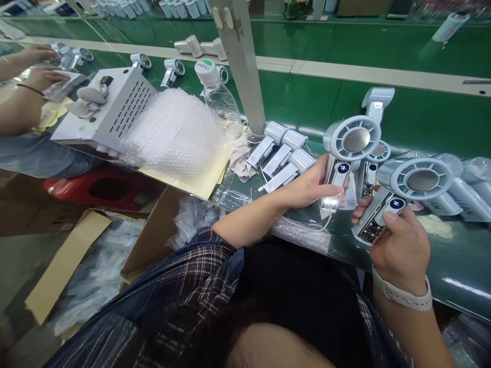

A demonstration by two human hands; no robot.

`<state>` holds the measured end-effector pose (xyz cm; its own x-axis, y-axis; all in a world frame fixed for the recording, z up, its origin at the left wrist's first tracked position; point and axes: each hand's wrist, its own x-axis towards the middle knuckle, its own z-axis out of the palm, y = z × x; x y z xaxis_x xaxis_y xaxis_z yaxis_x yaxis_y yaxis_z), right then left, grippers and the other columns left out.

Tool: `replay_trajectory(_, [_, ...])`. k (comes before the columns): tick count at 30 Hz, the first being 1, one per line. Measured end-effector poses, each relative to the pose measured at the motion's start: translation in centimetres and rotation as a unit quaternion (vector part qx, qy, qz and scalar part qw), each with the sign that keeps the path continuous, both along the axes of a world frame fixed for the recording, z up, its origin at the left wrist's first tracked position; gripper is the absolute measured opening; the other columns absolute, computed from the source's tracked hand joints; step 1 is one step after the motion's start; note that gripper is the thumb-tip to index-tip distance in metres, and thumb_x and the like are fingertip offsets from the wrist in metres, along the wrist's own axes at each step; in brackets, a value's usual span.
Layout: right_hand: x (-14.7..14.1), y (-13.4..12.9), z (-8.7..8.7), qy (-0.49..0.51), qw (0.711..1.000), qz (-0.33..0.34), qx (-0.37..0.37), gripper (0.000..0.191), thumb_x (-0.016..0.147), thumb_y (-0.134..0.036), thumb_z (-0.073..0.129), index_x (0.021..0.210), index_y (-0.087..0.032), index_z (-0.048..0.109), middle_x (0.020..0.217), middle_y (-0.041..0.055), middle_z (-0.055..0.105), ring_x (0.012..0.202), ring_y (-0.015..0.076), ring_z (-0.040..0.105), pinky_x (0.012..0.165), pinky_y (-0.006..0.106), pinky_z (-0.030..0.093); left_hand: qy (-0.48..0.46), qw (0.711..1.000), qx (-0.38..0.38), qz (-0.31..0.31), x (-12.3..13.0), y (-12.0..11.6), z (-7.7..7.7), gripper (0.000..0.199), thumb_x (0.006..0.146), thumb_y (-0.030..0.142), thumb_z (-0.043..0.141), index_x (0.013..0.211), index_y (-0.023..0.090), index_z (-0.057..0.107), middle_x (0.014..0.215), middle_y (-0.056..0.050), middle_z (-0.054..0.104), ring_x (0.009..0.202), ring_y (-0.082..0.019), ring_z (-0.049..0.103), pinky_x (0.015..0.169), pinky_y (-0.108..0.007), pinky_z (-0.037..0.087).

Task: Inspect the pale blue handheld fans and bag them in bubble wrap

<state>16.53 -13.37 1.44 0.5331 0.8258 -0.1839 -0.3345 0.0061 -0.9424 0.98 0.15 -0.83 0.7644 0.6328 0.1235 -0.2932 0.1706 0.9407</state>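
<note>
fan (339, 174) in the left hand (322, 186) is clamped by its handle, fingers wrapped and thumb across the front; a second fan (391, 197), circuit board (371, 229) exposed, leans in the right hand (408, 243), fingers closed around it. both are above the near side of a glossy green bench (456, 260). to their left, more fans (278, 159) lie near crumpled tissue (243, 164), a bottle (226, 110) and a grey post (243, 66). farther along, bubble wrap (176, 133) sits on yellow paper (203, 189), beside a vented box (115, 102) and a co-worker's hand (44, 79). below the bench is an open carton (148, 235) holding clear plastic (195, 217).
</note>
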Motion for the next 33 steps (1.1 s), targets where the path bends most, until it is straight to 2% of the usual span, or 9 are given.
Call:
replay_trajectory(3, [0.3, -0.1, -0.1, 0.009, 1.000, 0.009, 0.005, 0.044, 0.070, -0.038, 0.086, 0.109, -0.020, 0.075, 0.091, 0.0060, 0.076, 0.071, 0.0212, 0.070, 0.060, 0.035, 0.062, -0.032, 0.998, -0.037, -0.046, 0.0, 0.1, 0.0, 0.070, 0.080, 0.051, 0.087, 0.125, 0.024, 0.040, 0.110, -0.002, 0.063, 0.083, -0.020, 0.073, 0.087, -0.046, 0.062])
replay_trajectory(7, [0.7, -0.2, -0.2, -0.009, 1.000, 0.018, 0.012, 0.042, 0.072, -0.036, 0.084, 0.109, -0.020, 0.076, 0.089, 0.0055, 0.076, 0.069, 0.0205, 0.069, 0.058, 0.034, 0.060, -0.012, 0.999, -0.028, -0.040, -0.2, 0.3, 0.6, 0.071, 0.078, 0.045, 0.093, 0.123, 0.024, 0.041, 0.106, -0.001, 0.063, 0.087, -0.022, 0.074, 0.091, -0.046, 0.062])
replay_trajectory(10, [0.8, -0.2, -0.3, -0.011, 1.000, 0.005, 0.014, 0.040, 0.071, -0.036, 0.084, 0.106, -0.021, 0.076, 0.089, 0.0060, 0.076, 0.070, 0.0212, 0.069, 0.058, 0.035, 0.060, -0.029, 0.998, -0.029, -0.054, -0.3, 0.2, 0.8, 0.071, 0.082, 0.045, 0.092, 0.126, 0.024, 0.041, 0.110, -0.002, 0.063, 0.090, -0.021, 0.075, 0.091, -0.044, 0.062])
replay_trajectory(18, [0.9, -0.3, -0.2, -0.004, 1.000, 0.004, 0.030, 0.032, 0.074, -0.037, 0.081, 0.099, -0.019, 0.075, 0.095, 0.0088, 0.075, 0.076, 0.0218, 0.070, 0.063, 0.037, 0.061, -0.041, 0.996, -0.031, -0.073, -0.1, 0.3, 0.4, 0.070, 0.083, 0.046, 0.092, 0.125, 0.024, 0.040, 0.113, -0.003, 0.064, 0.090, -0.021, 0.076, 0.088, -0.042, 0.062])
replay_trajectory(24, [0.8, -0.3, -0.3, -0.014, 1.000, -0.018, 0.014, 0.033, 0.073, -0.033, 0.077, 0.103, -0.020, 0.075, 0.088, 0.0063, 0.074, 0.068, 0.0212, 0.068, 0.058, 0.036, 0.058, -0.014, 0.999, -0.032, -0.034, -0.1, 0.4, 0.4, 0.069, 0.081, 0.048, 0.091, 0.120, 0.024, 0.040, 0.110, -0.002, 0.066, 0.084, -0.020, 0.075, 0.086, -0.044, 0.062])
replay_trajectory(31, [1.1, 0.0, -0.4, -0.021, 0.999, -0.023, 0.011, 0.026, 0.072, -0.028, 0.073, 0.097, -0.021, 0.075, 0.088, 0.0048, 0.074, 0.070, 0.0200, 0.067, 0.060, 0.035, 0.057, 0.012, 0.999, -0.025, -0.023, -0.2, 0.3, 1.0, 0.064, 0.085, 0.046, 0.089, 0.118, 0.022, 0.041, 0.121, -0.010, 0.070, 0.089, -0.021, 0.078, 0.086, -0.042, 0.062])
replay_trajectory(33, [1.3, -0.1, -0.5, -0.015, 0.999, -0.026, 0.014, 0.027, 0.074, -0.030, 0.073, 0.099, -0.020, 0.074, 0.088, 0.0060, 0.074, 0.069, 0.0203, 0.067, 0.059, 0.034, 0.056, 0.022, 0.999, -0.036, -0.002, -0.1, 0.3, 0.9, 0.071, 0.081, 0.045, 0.093, 0.123, 0.022, 0.039, 0.122, -0.012, 0.070, 0.089, -0.022, 0.078, 0.085, -0.043, 0.063])
